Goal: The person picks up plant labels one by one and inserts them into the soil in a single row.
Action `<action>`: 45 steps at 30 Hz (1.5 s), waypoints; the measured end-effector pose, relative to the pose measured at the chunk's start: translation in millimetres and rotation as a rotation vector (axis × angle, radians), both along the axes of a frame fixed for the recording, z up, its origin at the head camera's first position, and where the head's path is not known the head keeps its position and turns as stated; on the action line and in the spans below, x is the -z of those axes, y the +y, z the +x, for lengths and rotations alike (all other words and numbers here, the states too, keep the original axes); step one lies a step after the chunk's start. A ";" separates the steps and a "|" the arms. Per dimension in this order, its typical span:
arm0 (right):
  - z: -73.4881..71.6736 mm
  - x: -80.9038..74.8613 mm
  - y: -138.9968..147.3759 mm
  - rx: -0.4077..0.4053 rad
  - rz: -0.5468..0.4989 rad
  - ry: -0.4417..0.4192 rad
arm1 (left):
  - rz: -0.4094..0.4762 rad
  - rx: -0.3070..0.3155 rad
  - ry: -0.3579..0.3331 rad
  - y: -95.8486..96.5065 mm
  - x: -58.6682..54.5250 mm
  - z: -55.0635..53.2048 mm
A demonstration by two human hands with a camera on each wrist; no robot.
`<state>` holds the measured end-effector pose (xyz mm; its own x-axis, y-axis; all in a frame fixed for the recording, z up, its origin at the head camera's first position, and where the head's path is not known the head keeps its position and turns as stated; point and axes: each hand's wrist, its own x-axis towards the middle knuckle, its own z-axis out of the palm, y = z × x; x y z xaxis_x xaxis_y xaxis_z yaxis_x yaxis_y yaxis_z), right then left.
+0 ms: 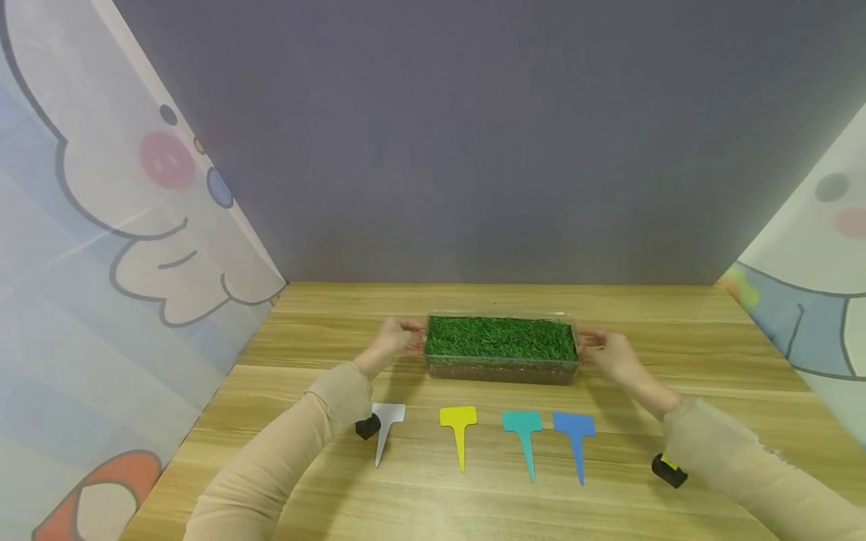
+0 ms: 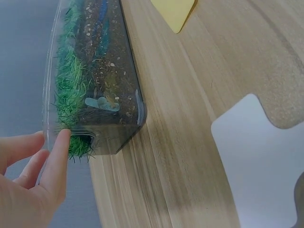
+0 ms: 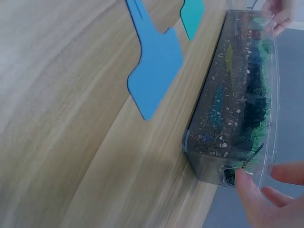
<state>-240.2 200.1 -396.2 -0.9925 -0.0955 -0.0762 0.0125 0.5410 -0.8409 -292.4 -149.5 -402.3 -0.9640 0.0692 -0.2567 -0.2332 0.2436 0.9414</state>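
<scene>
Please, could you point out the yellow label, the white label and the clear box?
Yellow label [image 1: 458,418], head view: broad top.
White label [image 1: 389,412], head view: broad top.
Clear box [image 1: 502,372], head view: front wall.

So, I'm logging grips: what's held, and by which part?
The clear box, by its short ends near the top: left hand at one, right hand at the other.

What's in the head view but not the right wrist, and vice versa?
Head only: the white marker, the yellow marker lying on the table (right wrist has just a yellow patch on the box side, perhaps a reflection), and the cartoon prints at the sides.

Right wrist only: the dark cut-out in the box's near end wall.

Both: the clear box with soil and green grass, the blue marker, the teal marker (cropped in right wrist), the right hand, the left hand.
</scene>
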 end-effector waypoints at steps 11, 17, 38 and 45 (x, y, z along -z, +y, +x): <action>17.0 -5.4 2.7 0.013 0.129 0.206 | 0.016 -0.001 -0.014 -1.0 1.4 -1.4; 34.8 -4.4 1.5 -0.008 0.221 0.331 | 0.023 0.014 -0.019 -0.9 -2.7 1.5; 53.6 13.7 -1.0 -0.356 0.288 0.214 | 0.031 0.022 0.007 -1.9 0.2 1.7; 55.1 15.8 -0.6 -0.432 0.323 0.203 | 0.040 0.022 0.001 -2.9 -1.1 2.8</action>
<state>-185.1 199.5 -411.9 -0.8662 -0.4994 0.0185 -0.4111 0.6910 -0.5946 -289.6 -152.4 -401.2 -0.9624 0.1009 -0.2522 -0.2270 0.2106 0.9508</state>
